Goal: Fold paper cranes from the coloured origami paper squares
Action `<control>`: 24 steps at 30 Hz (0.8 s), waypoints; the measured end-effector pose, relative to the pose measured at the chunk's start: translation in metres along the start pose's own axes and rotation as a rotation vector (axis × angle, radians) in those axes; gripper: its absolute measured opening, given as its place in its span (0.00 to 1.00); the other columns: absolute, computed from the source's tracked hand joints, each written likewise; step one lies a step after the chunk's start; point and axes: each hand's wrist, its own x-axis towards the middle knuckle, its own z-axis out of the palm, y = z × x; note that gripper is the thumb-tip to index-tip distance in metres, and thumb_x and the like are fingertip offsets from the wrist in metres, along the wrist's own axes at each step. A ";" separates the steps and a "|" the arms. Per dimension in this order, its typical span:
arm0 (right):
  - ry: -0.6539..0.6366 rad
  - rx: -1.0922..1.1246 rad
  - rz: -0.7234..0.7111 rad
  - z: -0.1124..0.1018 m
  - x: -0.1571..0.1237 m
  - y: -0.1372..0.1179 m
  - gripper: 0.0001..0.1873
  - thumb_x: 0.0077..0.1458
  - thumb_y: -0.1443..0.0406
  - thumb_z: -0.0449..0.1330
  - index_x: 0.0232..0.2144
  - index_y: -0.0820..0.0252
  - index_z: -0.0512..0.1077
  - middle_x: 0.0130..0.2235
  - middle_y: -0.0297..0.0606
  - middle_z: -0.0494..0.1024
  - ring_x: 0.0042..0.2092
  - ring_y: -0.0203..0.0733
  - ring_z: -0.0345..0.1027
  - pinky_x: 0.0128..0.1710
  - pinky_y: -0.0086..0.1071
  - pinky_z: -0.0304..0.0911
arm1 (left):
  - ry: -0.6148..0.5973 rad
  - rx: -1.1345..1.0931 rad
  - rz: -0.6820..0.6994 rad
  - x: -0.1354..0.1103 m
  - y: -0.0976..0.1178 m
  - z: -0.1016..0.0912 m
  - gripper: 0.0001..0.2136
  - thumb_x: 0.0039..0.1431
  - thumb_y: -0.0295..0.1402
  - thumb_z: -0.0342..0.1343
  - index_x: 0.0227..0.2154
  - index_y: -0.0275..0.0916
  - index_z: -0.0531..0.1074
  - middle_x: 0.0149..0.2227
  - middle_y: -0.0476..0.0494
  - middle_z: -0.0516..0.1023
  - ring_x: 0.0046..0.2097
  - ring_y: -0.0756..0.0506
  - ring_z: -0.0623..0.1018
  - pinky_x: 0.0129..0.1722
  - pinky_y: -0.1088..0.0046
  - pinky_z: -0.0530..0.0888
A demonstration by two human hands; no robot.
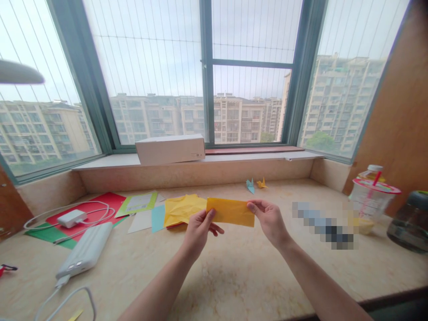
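Observation:
Between my two hands, above the stone counter (220, 276), a yellow folded sheet of paper (233, 213) is held up as a wide rectangle. My left hand (199, 227) pinches its left edge, thumb in front and fingers behind. At the upper right corner, my right hand (269, 217) grips the paper between thumb and fingers. Behind my left hand lies a crumpled yellow sheet (182, 209), with a light blue sheet (158, 218) partly under it. Two small folded paper cranes, a blue one (250, 185) and a yellow one (262, 183), stand beyond my right hand.
At left are red paper (100, 207), green paper (67, 238), a white charger (72, 218) and a white power bank (87, 249) with cables. A white box (170, 150) sits on the sill. To the right stand a lidded plastic cup (372, 200) and a dark jar (409, 223).

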 end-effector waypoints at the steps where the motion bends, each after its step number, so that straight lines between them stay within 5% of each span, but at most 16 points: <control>1: 0.007 -0.006 -0.010 0.000 0.000 0.001 0.20 0.42 0.50 0.71 0.30 0.59 0.79 0.32 0.41 0.83 0.36 0.47 0.77 0.43 0.42 0.71 | -0.004 0.000 -0.001 0.000 -0.001 0.000 0.19 0.54 0.48 0.60 0.34 0.33 0.74 0.29 0.42 0.78 0.22 0.46 0.79 0.20 0.75 0.69; 18: 0.033 0.036 -0.053 -0.002 -0.001 0.001 0.21 0.47 0.48 0.67 0.34 0.58 0.77 0.34 0.41 0.82 0.37 0.46 0.74 0.41 0.38 0.67 | 0.030 -0.091 0.008 -0.002 0.003 0.005 0.18 0.51 0.45 0.64 0.31 0.33 0.73 0.21 0.48 0.75 0.23 0.46 0.79 0.22 0.76 0.69; 22: -0.228 0.169 0.047 0.006 -0.009 -0.005 0.30 0.50 0.44 0.62 0.51 0.51 0.70 0.47 0.42 0.80 0.50 0.49 0.73 0.49 0.42 0.65 | 0.149 -0.199 0.035 -0.001 0.002 0.009 0.19 0.49 0.47 0.65 0.34 0.36 0.70 0.25 0.50 0.76 0.25 0.46 0.81 0.22 0.77 0.70; 24: -0.435 0.136 0.094 0.017 -0.018 -0.006 0.30 0.50 0.43 0.62 0.49 0.53 0.73 0.50 0.45 0.78 0.55 0.51 0.69 0.53 0.44 0.62 | 0.173 -0.249 0.049 -0.002 0.002 0.013 0.21 0.48 0.47 0.66 0.37 0.38 0.68 0.28 0.50 0.77 0.25 0.47 0.81 0.22 0.78 0.70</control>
